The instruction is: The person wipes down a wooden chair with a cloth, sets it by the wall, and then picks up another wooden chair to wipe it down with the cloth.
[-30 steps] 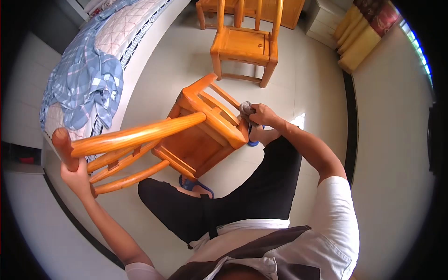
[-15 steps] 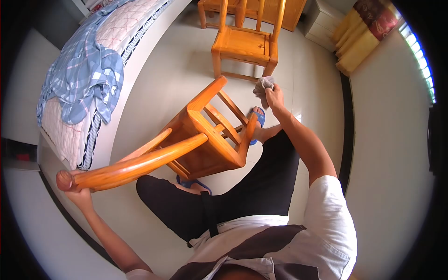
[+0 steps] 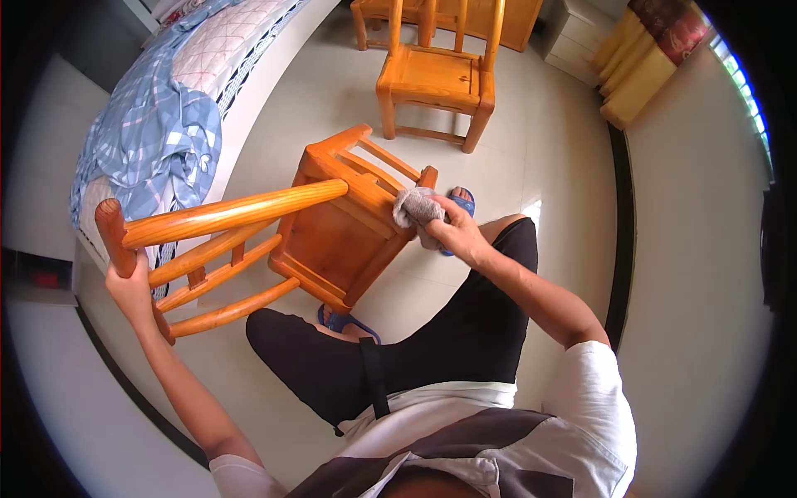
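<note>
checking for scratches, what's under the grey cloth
The tilted chair's frame runs up to the grey cloth in the right hand and appears to pass beneath it. The wood directly underneath is covered, so scratches there cannot be ruled out.

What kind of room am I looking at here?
Probably a bedroom in a home: there's a bed with a rumpled plaid cover, a yellow curtain by the window, and a small white cabinet.
</note>
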Demonstrator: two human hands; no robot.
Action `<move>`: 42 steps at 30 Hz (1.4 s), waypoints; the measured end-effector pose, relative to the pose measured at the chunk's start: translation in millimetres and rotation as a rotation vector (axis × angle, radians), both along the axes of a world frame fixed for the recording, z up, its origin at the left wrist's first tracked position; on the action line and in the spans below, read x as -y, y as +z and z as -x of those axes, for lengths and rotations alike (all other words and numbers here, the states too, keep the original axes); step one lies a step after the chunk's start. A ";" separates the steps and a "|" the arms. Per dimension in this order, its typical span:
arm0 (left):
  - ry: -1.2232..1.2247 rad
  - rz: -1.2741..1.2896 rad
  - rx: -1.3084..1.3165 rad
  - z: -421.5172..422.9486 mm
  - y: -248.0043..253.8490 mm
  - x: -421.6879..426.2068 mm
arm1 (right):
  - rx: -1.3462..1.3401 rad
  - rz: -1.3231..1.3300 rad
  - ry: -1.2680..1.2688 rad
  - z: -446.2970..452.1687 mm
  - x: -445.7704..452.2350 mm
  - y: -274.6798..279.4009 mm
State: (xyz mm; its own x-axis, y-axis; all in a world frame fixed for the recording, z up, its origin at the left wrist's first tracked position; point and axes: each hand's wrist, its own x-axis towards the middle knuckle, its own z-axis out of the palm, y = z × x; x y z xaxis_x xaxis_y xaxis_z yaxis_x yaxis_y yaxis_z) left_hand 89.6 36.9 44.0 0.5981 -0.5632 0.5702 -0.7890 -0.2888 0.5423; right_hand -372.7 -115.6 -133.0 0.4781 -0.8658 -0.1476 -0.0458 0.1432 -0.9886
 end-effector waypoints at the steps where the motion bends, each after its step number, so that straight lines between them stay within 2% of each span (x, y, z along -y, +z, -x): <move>1: -0.011 0.004 0.005 3.8 3.7 5.2 | 0.037 -0.098 -0.002 -1.4 -12.6 7.9; 2: -0.006 -0.018 -0.022 10.8 8.1 7.5 | 0.072 -0.196 0.004 -3.3 -26.4 15.7; 4: 0.004 -0.040 -0.050 21.8 13.0 8.7 | 0.015 -0.214 0.257 -5.9 -39.8 33.3; 8: -0.003 -0.031 -0.018 24.9 12.2 7.9 | 0.452 -0.293 -0.047 -8.1 -15.8 35.1; 9: -0.026 -0.016 0.004 24.1 11.9 7.2 | 0.426 -0.317 -0.181 -5.1 0.8 39.4; 10: -0.027 -0.013 0.008 25.7 12.0 6.5 | 0.399 -0.280 -0.189 0.2 20.3 38.8; 11: -0.030 0.007 0.001 29.1 11.7 4.6 | 0.122 -0.207 -0.226 6.1 38.6 43.9; 12: -0.032 0.027 -0.008 32.6 10.9 1.5 | 0.037 -0.038 -0.275 4.2 53.9 40.4; 14: -0.030 0.037 0.019 36.4 10.8 -6.2 | 0.031 -0.018 -0.279 -4.3 84.7 26.5; 16: -0.033 -0.016 -0.108 36.0 12.9 -16.1 | -0.067 0.113 -0.227 -20.9 121.8 2.8; 17: -0.031 -0.020 -0.105 34.1 11.5 -22.2 | -0.091 0.228 -0.221 -31.0 131.6 1.2; 18: -0.035 -0.031 -0.061 30.6 7.9 -28.3 | -0.089 0.227 -0.219 -40.8 140.2 -5.8; 20: -0.035 -0.032 -0.009 29.9 4.8 -36.7 | -0.143 0.274 -0.178 -59.0 156.8 -36.1; 22: -0.051 -0.073 0.134 31.6 5.3 -41.5 | -0.473 0.523 -0.242 -68.2 151.7 -91.7; 23: -0.049 -0.078 0.138 33.1 6.7 -42.5 | -0.464 0.460 -0.213 -66.8 151.3 -111.8; 24: -0.052 -0.079 0.131 36.0 7.5 -42.9 | -0.462 0.456 -0.208 -62.0 145.0 -107.5; 27: -0.023 -0.063 0.070 52.2 9.5 -37.7 | -0.839 0.354 -0.054 -40.7 124.8 -92.2; 28: -0.005 -0.045 0.028 58.9 13.1 -31.2 | -0.845 0.357 -0.062 -31.0 120.7 -92.3; 30: -0.051 -0.002 0.026 74.9 20.5 -18.5 | -1.097 0.278 0.111 -15.1 115.1 -86.9; 32: -0.083 0.036 0.029 84.4 23.9 -11.3 | -1.176 0.315 0.123 -12.1 109.7 -66.9; 34: -0.101 -0.025 -0.017 87.8 26.6 -8.4 | -1.315 0.449 0.278 -9.0 104.7 -54.2; 36: -0.107 -0.017 -0.001 92.9 29.5 -6.2 | -1.221 0.417 0.316 -2.9 102.7 -31.9; 38: -0.166 -0.049 0.073 109.8 35.6 -5.3 | -0.998 0.096 0.351 2.0 103.4 -16.1; 39: -0.174 -0.040 0.088 112.2 35.1 -6.2 | -0.891 0.150 0.276 10.1 101.1 -17.1; 40: -0.164 -0.038 0.085 115.6 34.7 -6.6 | -0.894 0.156 0.283 15.4 98.7 -10.4; 42: -0.114 0.006 0.137 123.8 34.4 -6.7 | 0.051 -0.415 0.059 24.4 96.4 8.9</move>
